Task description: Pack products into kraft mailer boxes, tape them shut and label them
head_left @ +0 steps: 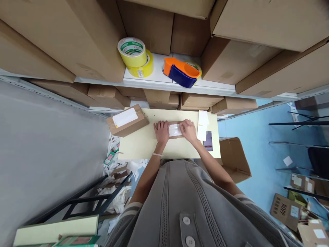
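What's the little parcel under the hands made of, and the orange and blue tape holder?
The little parcel looks like cardboard: matt, plain brown, with straight edges. The tape holder is probably hard plastic: smooth, evenly coloured, though painted metal is possible.

Matt brown cardbd on the small box [176,137] here, w/ a white label [174,130] that looks like paper under shiny clear film, all on a smooth, pale, low-sheen tabletop [138,145]! Up top, tape rolls [135,61] in glossy yellow plastic, plus a dispenser [181,73] in smooth orange & navy plastic; down below, matt grey cloth on the garment [177,192] w/ smooth, plastic-looking btns [186,220].
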Demonstrator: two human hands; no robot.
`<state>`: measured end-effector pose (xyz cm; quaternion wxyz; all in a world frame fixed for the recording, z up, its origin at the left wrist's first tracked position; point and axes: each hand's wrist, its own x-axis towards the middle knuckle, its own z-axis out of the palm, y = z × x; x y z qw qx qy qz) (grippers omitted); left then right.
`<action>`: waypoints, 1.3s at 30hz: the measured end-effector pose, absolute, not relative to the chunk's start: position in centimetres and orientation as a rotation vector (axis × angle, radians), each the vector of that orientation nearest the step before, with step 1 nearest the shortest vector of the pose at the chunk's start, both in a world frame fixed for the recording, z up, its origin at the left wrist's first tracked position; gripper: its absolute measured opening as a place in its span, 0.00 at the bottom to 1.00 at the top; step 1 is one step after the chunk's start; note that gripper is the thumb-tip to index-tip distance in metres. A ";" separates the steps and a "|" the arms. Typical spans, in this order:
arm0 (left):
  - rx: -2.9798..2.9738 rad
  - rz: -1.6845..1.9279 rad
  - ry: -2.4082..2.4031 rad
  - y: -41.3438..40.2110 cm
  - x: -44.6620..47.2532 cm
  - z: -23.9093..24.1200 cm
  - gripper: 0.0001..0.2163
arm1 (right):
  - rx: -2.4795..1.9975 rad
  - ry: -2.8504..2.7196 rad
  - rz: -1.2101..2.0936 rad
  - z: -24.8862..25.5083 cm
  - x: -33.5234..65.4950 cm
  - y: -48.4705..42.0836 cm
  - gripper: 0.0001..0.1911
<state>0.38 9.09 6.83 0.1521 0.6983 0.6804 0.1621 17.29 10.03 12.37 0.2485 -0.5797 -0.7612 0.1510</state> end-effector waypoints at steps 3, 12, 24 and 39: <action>1.984 0.492 1.946 9.0 0.5 6.7 0.21 | -1.561 -2.197 0.567 9.8 15.7 8.9 0.13; 1.993 0.514 1.965 9.1 0.6 6.6 0.21 | -1.725 -2.204 0.622 9.0 14.1 9.8 0.10; 1.974 0.482 1.983 9.7 0.5 6.3 0.20 | -1.925 -1.984 0.636 8.3 14.3 12.1 0.09; 0.790 0.798 1.890 8.9 -6.1 6.4 0.26 | -1.978 -1.129 0.928 5.7 22.0 10.3 0.25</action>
